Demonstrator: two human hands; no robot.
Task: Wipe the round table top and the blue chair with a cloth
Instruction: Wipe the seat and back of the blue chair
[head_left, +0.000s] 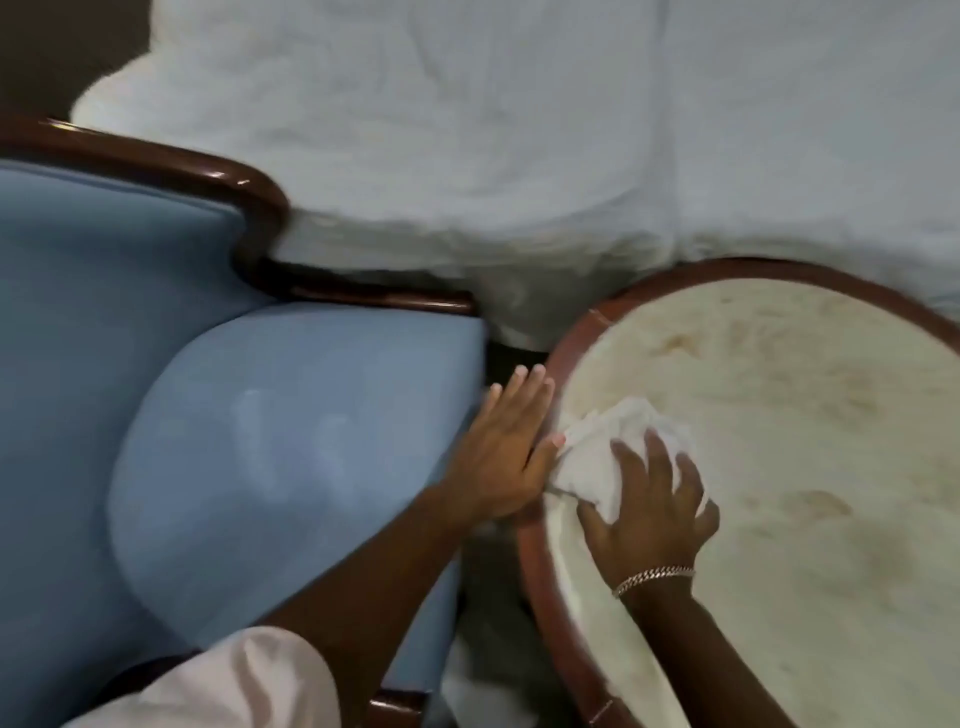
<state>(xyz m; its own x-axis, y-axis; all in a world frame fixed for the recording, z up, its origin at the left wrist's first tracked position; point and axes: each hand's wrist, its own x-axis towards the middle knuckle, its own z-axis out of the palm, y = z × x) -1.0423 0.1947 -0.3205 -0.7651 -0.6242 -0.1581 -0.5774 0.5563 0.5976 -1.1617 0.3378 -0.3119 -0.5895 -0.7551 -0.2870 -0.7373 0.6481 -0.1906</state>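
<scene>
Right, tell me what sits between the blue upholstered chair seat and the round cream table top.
In the head view, the open left hand fills the gap between the blue chair seat and the round table top, against its brown wooden rim.

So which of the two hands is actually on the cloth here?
The right hand, the one with the bracelet, presses the white cloth onto the round table top. The left hand lies flat against the table's rim, empty.

— Where is there room on the worktop (779, 415)?
— Its right and far parts lie bare; the cloth (613, 452) and both hands crowd the near-left rim.
— And beside it?
— Only a narrow gap separates it from the blue chair (260, 441); white bedding (519, 156) blocks the far side.
</scene>
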